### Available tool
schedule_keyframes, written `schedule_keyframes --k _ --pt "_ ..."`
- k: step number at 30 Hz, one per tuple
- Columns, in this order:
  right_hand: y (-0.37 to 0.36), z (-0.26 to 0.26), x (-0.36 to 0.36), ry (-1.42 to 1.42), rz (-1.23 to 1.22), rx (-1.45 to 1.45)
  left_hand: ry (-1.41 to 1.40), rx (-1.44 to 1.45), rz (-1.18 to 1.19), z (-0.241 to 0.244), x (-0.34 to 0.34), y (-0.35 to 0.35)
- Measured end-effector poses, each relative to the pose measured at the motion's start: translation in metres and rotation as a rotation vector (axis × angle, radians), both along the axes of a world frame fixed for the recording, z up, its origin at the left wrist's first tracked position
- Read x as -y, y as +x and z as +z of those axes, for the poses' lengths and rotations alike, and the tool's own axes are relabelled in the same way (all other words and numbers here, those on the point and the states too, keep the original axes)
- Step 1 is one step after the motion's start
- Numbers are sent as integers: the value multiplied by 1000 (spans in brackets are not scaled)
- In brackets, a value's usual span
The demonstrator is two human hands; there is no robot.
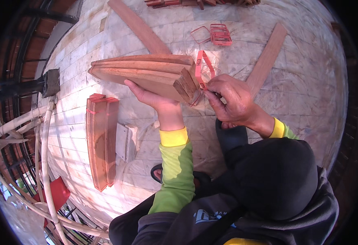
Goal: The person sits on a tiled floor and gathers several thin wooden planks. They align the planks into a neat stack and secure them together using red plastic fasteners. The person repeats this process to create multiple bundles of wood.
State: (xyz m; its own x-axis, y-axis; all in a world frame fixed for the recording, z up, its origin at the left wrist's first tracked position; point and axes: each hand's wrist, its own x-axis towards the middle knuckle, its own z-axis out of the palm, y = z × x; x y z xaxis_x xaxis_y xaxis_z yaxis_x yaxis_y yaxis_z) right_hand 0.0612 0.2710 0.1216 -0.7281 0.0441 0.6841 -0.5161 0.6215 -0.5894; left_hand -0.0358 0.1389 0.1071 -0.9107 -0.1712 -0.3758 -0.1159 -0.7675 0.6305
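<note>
My left hand [154, 96] supports a stack of reddish-brown wooden boards [142, 69] from below, thumb along the near board's face. The stack is held above the floor, its end grain turned towards my right side. In my right hand [231, 101] a red plastic strap loop [199, 69] is pinched between thumb and fingers. The loop bears black print and stands upright just beside the boards' right end; it does not appear to be around them. Part of the left palm is hidden by the boards.
More red strap loops [220, 35] lie on the tiled floor [304, 101]. Single planks lie at upper left [139, 27] and right [268, 58]. Strapped board bundles [102, 142] rest at left, beside a pale block [126, 142]. Bamboo poles [45, 147] stand at far left. Stacked wood [182, 3] lies beyond.
</note>
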Motion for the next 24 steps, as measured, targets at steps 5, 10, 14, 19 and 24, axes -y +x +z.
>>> schedule_keyframes --k 5,10,14,19,24 --pt "-8 9 2 79 -37 -22 24 -26 -65 -21 7 -3" --pt "-20 10 1 55 -97 -83 124 -42 -106 -18 4 -5" --pt "-49 20 -27 20 -215 -190 189 -76 -111 -13 3 -5" --pt "-69 11 -27 21 -83 -278 191 -92 -103 -10 6 -7" --pt "-43 -9 -18 -320 115 96 -8 -153 -94 -10 14 -14"
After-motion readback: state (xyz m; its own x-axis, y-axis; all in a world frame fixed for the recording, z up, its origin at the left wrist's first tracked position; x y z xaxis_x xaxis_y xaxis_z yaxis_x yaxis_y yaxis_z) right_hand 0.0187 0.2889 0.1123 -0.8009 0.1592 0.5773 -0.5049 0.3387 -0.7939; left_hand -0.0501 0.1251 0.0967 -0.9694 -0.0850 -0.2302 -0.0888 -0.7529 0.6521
